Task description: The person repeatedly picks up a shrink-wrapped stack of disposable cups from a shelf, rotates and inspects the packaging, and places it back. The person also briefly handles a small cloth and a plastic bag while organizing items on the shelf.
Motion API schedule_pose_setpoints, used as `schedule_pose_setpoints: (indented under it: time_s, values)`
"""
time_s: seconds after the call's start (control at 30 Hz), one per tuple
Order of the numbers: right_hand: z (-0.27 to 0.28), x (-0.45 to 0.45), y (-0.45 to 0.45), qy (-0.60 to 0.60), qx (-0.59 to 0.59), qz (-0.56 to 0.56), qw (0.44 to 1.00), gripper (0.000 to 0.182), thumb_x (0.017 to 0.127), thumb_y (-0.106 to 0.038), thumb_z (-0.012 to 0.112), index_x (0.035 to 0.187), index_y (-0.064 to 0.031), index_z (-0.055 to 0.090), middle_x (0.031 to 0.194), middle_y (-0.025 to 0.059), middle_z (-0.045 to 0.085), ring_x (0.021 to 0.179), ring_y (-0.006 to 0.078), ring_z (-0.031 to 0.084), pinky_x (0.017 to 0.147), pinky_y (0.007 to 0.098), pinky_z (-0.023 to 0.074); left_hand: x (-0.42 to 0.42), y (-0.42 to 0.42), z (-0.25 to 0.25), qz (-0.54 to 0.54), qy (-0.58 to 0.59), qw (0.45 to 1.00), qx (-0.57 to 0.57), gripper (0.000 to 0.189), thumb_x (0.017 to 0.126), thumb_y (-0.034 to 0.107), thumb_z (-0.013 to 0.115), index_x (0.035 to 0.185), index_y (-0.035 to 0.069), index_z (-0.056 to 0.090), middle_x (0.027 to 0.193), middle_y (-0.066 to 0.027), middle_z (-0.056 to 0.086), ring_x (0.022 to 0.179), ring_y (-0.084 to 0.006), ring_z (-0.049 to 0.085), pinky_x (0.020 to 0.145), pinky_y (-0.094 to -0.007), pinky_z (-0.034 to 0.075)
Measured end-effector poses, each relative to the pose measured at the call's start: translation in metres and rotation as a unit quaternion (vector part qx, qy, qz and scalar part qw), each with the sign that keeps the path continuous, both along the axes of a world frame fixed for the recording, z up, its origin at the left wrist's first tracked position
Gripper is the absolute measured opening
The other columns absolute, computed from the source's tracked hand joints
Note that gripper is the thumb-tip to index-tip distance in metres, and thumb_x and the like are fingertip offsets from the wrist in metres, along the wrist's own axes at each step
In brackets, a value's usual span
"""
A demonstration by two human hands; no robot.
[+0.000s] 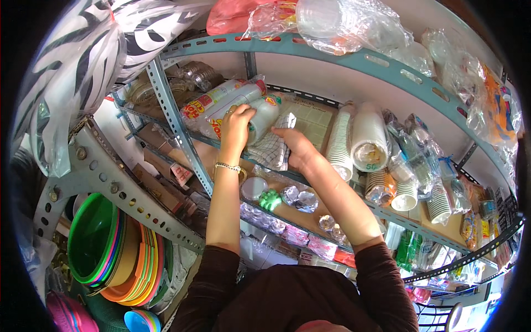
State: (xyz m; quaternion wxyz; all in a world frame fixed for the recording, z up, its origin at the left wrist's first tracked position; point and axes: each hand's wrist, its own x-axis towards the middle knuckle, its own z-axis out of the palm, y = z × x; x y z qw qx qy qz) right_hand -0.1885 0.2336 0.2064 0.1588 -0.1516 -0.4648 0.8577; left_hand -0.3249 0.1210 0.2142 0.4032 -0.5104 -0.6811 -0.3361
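My left hand (237,124) lies against a plastic-wrapped sleeve of cups (264,115) on a metal shelf, its fingers bent over the sleeve's near side. My right hand (296,145) grips a white checked cloth (271,151), which rests on the shelf by the sleeve's lower end. Further wrapped cup sleeves (232,97) lie side by side to the left. Right of the cloth, brown board or paper with printing (313,120) covers the shelf. What my left palm touches is partly hidden.
A perforated metal upright (174,120) stands left of my left hand. Stacked paper cups (341,145) and a large wrapped stack (369,141) lie to the right. Overhead runs a shelf edge (332,46); the lower shelf holds a green item (270,200). Coloured plastic basins (93,240) sit lower left.
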Motion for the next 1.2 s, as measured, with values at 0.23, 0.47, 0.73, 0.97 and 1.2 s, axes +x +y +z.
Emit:
schedule_pose_setpoints:
  time_s: [0.23, 0.47, 0.73, 0.97, 1.2]
  values:
    - [-0.011, -0.015, 0.005, -0.004, -0.072, 0.058, 0.996, 0.028, 0.098, -0.016, 0.050, 0.117, 0.0043, 0.056, 0.103, 0.0161, 0.069, 0.088, 0.0279, 0.070, 0.081, 0.0406, 0.0589, 0.001, -0.010, -0.008, -0.008, -0.020, 1.000, 0.015, 0.039, 0.068, -0.012, 0.055, 0.098, 0.005, 0.075, 0.102, -0.0096, 0.068, 0.093, -0.0318, 0.063, 0.083, -0.0404, 0.052]
    - [-0.014, -0.041, -0.004, 0.028, 0.011, -0.005, 1.000, 0.035, 0.087, -0.011, 0.068, 0.117, 0.0060, 0.060, 0.110, 0.0175, 0.067, 0.093, 0.0269, 0.067, 0.080, 0.0405, 0.0551, 0.008, -0.011, -0.017, -0.032, -0.027, 0.999, 0.025, 0.043, 0.065, -0.015, 0.054, 0.099, 0.002, 0.074, 0.101, -0.0119, 0.068, 0.096, -0.0325, 0.062, 0.084, -0.0407, 0.052]
    - [-0.006, -0.040, -0.016, 0.050, 0.054, -0.003, 0.997, 0.038, 0.085, -0.010, 0.073, 0.119, 0.0021, 0.063, 0.112, 0.0132, 0.068, 0.097, 0.0247, 0.068, 0.084, 0.0389, 0.0558, -0.001, -0.010, -0.022, -0.076, 0.001, 0.996, 0.053, 0.036, 0.066, -0.010, 0.059, 0.097, 0.001, 0.073, 0.098, -0.0139, 0.067, 0.096, -0.0340, 0.061, 0.083, -0.0431, 0.050]
    - [-0.016, -0.047, -0.008, 0.055, 0.046, -0.008, 0.997, 0.033, 0.084, 0.000, 0.069, 0.116, 0.0060, 0.062, 0.105, 0.0176, 0.069, 0.089, 0.0281, 0.070, 0.074, 0.0431, 0.0590, 0.001, -0.016, -0.018, -0.071, -0.056, 0.995, 0.032, 0.038, 0.068, -0.015, 0.056, 0.100, -0.001, 0.072, 0.103, -0.0133, 0.066, 0.098, -0.0342, 0.061, 0.088, -0.0440, 0.050]
    - [-0.005, -0.026, -0.014, 0.013, 0.022, -0.057, 0.998, 0.027, 0.087, 0.002, 0.057, 0.114, 0.0085, 0.061, 0.104, 0.0192, 0.068, 0.086, 0.0299, 0.070, 0.072, 0.0434, 0.0592, 0.002, -0.037, -0.017, -0.013, -0.068, 0.998, -0.011, 0.046, 0.072, -0.016, 0.052, 0.112, 0.001, 0.068, 0.121, -0.0133, 0.061, 0.114, -0.0360, 0.057, 0.096, -0.0445, 0.048]
